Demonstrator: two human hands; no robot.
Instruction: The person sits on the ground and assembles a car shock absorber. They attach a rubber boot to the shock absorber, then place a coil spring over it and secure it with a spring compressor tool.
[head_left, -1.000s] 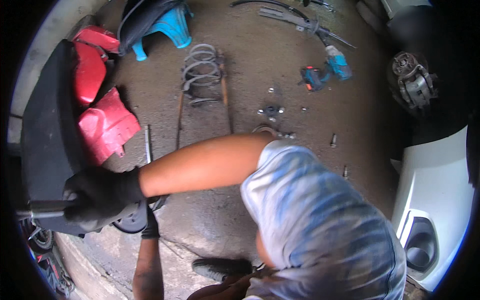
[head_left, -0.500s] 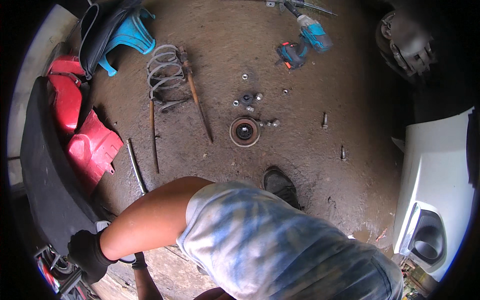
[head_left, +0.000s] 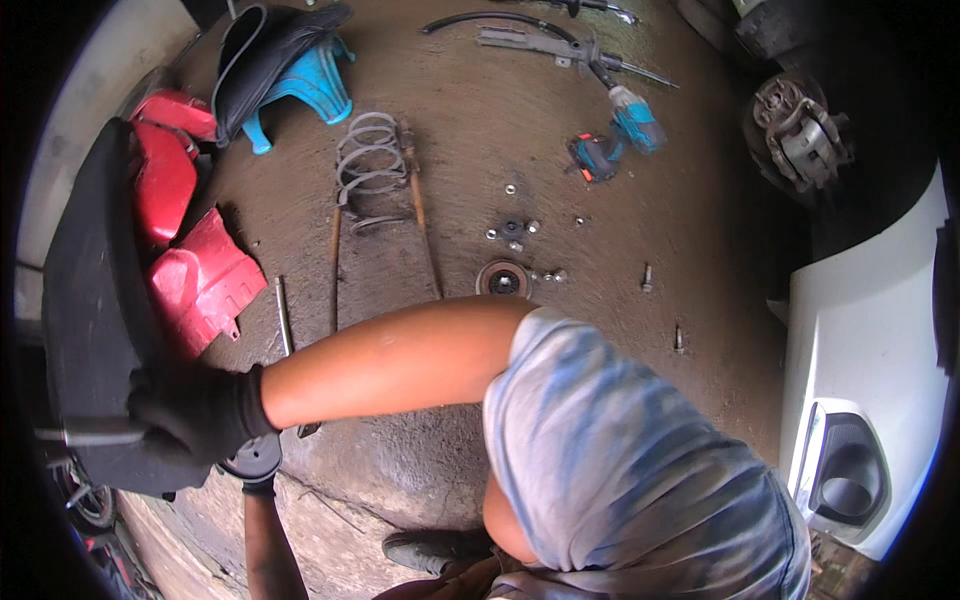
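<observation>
My right hand, in a black glove, reaches across to the left and is closed on a grey metal bar, which sticks out beyond its fingers. Just below it is a round grey metal plate with small holes. My left hand, also gloved, grips this plate from underneath; the right glove and the plate hide most of its fingers. Whether bar and plate are one piece, I cannot tell. Both hands are over a large black panel along the left side.
Red plastic pieces and a blue plastic part lie at the left. A coil spring, long rods, several nuts, a round bearing piece and a cordless impact wrench are on the floor. A white bumper stands at right, near a brake assembly.
My right hand has moved up and slightly right, and the grey bar now shows past its fingers. The round plate shows more fully. The whole view has shifted.
</observation>
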